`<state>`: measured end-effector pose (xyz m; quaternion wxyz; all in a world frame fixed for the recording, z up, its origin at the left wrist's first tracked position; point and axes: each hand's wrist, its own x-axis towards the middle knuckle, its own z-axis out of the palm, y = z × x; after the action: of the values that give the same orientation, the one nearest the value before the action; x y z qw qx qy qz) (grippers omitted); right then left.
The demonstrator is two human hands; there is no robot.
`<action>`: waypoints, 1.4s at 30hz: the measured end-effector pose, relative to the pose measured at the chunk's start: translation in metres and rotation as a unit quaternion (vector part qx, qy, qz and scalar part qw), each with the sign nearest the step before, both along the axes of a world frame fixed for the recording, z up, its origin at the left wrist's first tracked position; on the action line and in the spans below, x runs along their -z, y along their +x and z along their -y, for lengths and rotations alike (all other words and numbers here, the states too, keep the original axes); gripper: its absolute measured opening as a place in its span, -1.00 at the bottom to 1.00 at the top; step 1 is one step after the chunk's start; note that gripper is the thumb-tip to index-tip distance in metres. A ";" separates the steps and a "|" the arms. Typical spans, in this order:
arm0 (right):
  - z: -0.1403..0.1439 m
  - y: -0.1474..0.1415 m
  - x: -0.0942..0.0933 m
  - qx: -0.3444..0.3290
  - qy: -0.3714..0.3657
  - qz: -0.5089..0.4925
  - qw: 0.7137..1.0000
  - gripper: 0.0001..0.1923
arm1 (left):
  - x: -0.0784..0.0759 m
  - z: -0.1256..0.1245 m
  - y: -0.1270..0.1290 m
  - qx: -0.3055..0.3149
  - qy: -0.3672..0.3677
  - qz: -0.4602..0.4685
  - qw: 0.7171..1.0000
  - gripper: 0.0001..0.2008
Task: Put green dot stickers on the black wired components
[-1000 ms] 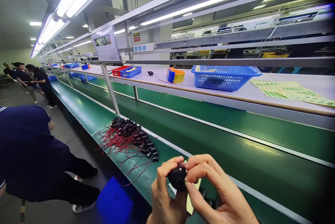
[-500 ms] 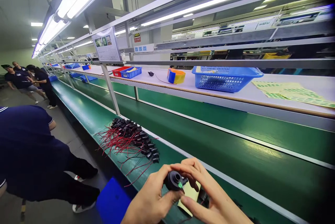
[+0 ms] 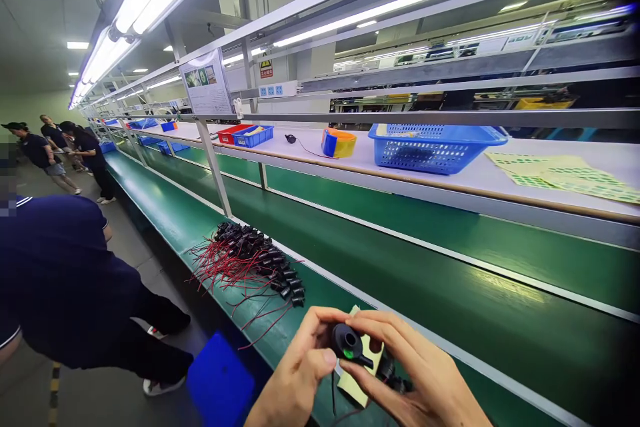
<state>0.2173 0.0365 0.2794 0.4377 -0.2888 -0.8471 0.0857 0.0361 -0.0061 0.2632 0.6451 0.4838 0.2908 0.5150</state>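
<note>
Blue basket (image 3: 435, 147), tape roll (image 3: 339, 142), wired parts pile (image 3: 250, 260)

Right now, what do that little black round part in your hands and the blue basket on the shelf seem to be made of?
The black round part looks like matte moulded plastic, with a small green dot on it. The blue basket looks like glossy plastic with perforated walls.

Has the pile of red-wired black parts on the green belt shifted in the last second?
No. The pile sits just right of the post's foot as before; only the camera drifted slightly.
</note>
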 end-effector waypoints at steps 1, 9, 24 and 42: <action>0.001 0.000 0.002 0.007 0.018 0.005 1.000 -0.71 | -0.003 0.001 0.002 -0.009 -0.001 -0.015 1.000 -0.57; 0.011 0.001 0.008 0.056 0.086 0.069 0.992 -0.73 | -0.017 0.011 0.012 -0.050 -0.010 -0.085 0.995 -0.69; 0.026 0.005 0.015 0.072 0.111 0.086 0.987 -0.65 | -0.005 0.015 0.022 -0.041 -0.027 -0.041 0.998 -0.69; 0.036 0.004 -0.004 -0.039 -0.334 -0.132 0.933 -0.90 | -0.001 0.027 0.037 -0.152 0.020 -0.053 0.987 -0.59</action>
<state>0.2214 0.0001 0.2837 0.4202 -0.3713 -0.7149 0.4177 0.0734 -0.0334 0.2639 0.5332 0.4738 0.3844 0.5861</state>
